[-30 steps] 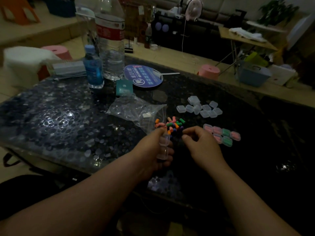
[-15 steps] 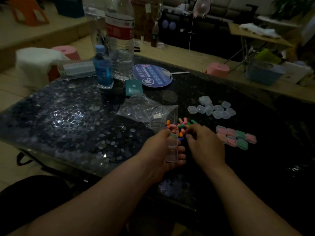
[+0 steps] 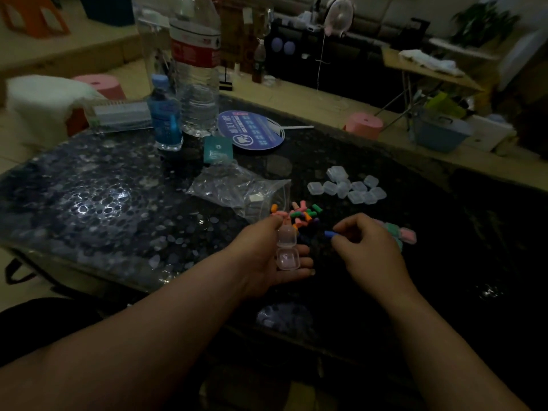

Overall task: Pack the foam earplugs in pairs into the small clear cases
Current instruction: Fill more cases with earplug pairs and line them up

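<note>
My left hand [image 3: 267, 259] holds a small clear case [image 3: 286, 250], hinged open, with the lid up and the base across my fingers. My right hand [image 3: 367, 247] pinches a blue foam earplug [image 3: 330, 233] just right of the case. A loose pile of coloured earplugs [image 3: 299, 216] lies on the dark table beyond my left hand. Several empty clear cases [image 3: 350, 188] are grouped further back to the right. Filled cases [image 3: 406, 235] with pink and green plugs lie behind my right hand, partly hidden by it.
A clear plastic bag [image 3: 237, 191] lies left of the earplug pile. Behind it stand a teal box [image 3: 218, 149], a small blue bottle [image 3: 164, 117], a large water bottle [image 3: 195, 72] and a round blue hand fan [image 3: 250, 129]. The table edge [image 3: 89, 262] runs near me.
My right hand has picked a blue earplug out of the pile and drawn it back to the right of the case. My left hand keeps holding the open case.
</note>
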`<state>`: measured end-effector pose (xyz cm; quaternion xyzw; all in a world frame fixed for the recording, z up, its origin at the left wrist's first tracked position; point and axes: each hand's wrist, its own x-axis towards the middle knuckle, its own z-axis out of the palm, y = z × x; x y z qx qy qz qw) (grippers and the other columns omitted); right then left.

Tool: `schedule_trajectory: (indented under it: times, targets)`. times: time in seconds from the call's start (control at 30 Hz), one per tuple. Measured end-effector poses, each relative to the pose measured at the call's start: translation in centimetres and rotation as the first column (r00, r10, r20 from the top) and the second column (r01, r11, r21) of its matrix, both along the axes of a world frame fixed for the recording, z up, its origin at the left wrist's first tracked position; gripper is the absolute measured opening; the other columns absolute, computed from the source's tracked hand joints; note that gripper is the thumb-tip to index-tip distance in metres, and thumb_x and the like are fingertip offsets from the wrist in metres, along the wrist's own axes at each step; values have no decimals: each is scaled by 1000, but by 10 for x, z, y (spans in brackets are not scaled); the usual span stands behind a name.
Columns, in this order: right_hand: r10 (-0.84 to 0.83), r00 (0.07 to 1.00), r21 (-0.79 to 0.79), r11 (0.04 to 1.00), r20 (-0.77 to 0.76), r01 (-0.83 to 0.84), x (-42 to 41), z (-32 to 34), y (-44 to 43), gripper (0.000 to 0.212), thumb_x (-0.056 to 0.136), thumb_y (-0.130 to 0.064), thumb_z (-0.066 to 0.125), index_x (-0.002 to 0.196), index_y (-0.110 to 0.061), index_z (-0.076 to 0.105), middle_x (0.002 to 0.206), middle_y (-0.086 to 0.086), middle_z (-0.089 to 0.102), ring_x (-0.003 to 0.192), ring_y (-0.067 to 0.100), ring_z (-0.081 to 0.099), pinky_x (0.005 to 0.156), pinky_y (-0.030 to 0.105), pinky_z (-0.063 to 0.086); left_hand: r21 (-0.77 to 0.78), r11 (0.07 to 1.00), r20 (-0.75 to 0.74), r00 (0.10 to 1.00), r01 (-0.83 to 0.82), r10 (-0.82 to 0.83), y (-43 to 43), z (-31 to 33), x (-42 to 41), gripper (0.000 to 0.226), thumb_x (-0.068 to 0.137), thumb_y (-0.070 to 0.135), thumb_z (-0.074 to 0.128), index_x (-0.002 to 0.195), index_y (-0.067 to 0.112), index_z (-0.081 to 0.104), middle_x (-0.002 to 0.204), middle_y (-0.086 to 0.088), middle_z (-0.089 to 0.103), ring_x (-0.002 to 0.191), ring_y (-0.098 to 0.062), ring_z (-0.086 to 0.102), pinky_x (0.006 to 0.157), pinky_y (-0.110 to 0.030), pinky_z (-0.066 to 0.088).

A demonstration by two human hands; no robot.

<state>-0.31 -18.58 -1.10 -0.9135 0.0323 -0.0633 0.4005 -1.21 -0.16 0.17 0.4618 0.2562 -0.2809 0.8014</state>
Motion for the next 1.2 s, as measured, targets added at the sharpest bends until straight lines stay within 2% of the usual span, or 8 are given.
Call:
schedule_trajectory:
  times: [0.17, 0.3, 0.4, 0.57, 0.73, 0.83, 1.1, 1.2]
  targets:
    - [134, 991, 134, 982, 11, -134, -17, 11, 9, 12, 96, -20, 76, 90, -29, 72, 84, -10, 74, 77, -4, 68, 62, 10, 47, -46, 997, 2, 998, 62, -62, -3, 2, 0, 51, 105, 52, 41, 127, 10, 60, 119, -22, 70, 99, -36, 70, 84, -47, 59]
    - [295, 955, -103, 950, -4, -294, -22, 10, 13, 10, 93, -25, 79, 92, -33, 75, 96, -12, 61, 91, -6, 58, 71, 5, 40, -97, 991, 16, 996, 87, -86, -4, 3, 0, 50, 105, 50, 41, 134, 15, 61, 111, -13, 72, 97, -27, 68, 77, -39, 60]
    - [344, 939, -188, 922, -9, -339, -21, 2, 13, 7, 91, -29, 79, 93, -34, 75, 95, -12, 55, 88, -2, 57, 75, 16, 44, -119, 988, 24, 995, 101, -99, -4, 3, 0, 53, 105, 51, 39, 139, 16, 59, 114, -12, 68, 104, -26, 60, 79, -37, 58]
    - [331, 944, -193, 927, 8, -323, -19, -6, 15, 5, 92, -31, 78, 94, -34, 74, 94, -11, 55, 86, 3, 59, 78, 33, 52, -104, 986, 42, 991, 129, -126, -4, 0, 1, 53, 104, 52, 41, 137, 16, 61, 113, -11, 68, 108, -26, 61, 86, -42, 57]
    - [319, 948, -169, 934, -3, -315, -17, -12, 17, 6, 93, -32, 77, 97, -34, 73, 94, -12, 56, 87, 2, 59, 78, 33, 53, -82, 987, 34, 990, 141, -139, -2, -6, 3, 57, 103, 57, 40, 137, 15, 61, 130, -15, 69, 111, -29, 67, 81, -43, 62]
    - [307, 952, -148, 941, -12, -305, -16, -10, 18, 8, 93, -34, 77, 99, -35, 71, 97, -13, 59, 88, 1, 59, 79, 30, 52, -91, 985, 26, 989, 148, -146, 2, -8, 4, 58, 104, 58, 39, 137, 15, 61, 129, -16, 69, 122, -31, 66, 91, -47, 59]
    - [105, 991, -66, 992, -79, -110, 9, -18, 8, 9, 100, -23, 67, 98, -31, 70, 93, -14, 71, 84, -3, 64, 69, 21, 47, 8, 1000, -3, 1000, -17, 17, 23, 6, 7, 49, 106, 49, 40, 117, 5, 56, 115, -28, 66, 99, -41, 70, 81, -52, 60]
    - [108, 983, -130, 983, -148, -128, 13, -32, 15, 13, 97, -24, 70, 105, -33, 70, 100, -11, 71, 90, 7, 67, 79, 30, 54, 29, 998, -16, 998, -64, 64, 32, 8, 7, 47, 107, 51, 38, 113, 7, 54, 115, -28, 65, 99, -41, 69, 79, -52, 60]
